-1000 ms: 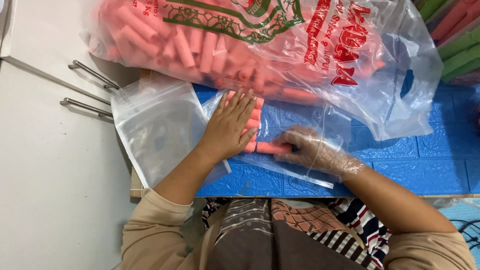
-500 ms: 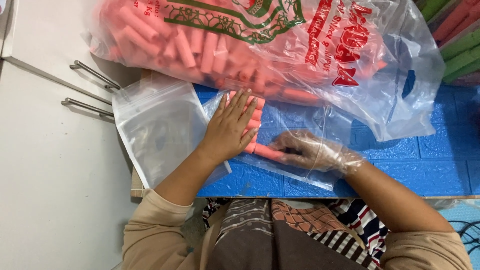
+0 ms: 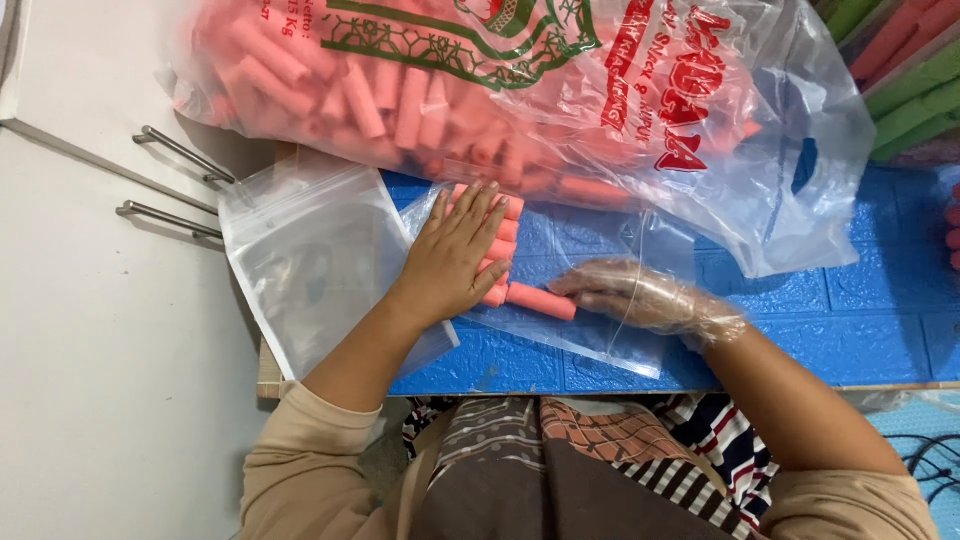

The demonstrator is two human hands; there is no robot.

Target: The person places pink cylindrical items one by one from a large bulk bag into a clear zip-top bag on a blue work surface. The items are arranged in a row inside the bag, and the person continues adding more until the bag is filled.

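Note:
My left hand (image 3: pixel 458 252) lies flat, fingers spread, on a row of pink tube-shaped snack sticks (image 3: pixel 506 236) inside a small clear plastic bag (image 3: pixel 590 340) on the blue surface. My right hand (image 3: pixel 640 297) wears a thin clear plastic glove and reaches into the bag's open end. Its fingertips touch one pink stick (image 3: pixel 540 300) that lies crosswise below the row. Whether the fingers grip that stick or only push it is unclear.
A large clear printed bag (image 3: pixel 520 90) full of pink sticks lies across the back. A stack of unfilled clear zip bags (image 3: pixel 310 260) sits left of my left hand. White cabinet doors with metal handles (image 3: pixel 175 150) are at left. Green and pink sticks (image 3: pixel 910 80) show at top right.
My right hand has slid the single pink stick a little left, toward the row. My left hand stays flat on the row.

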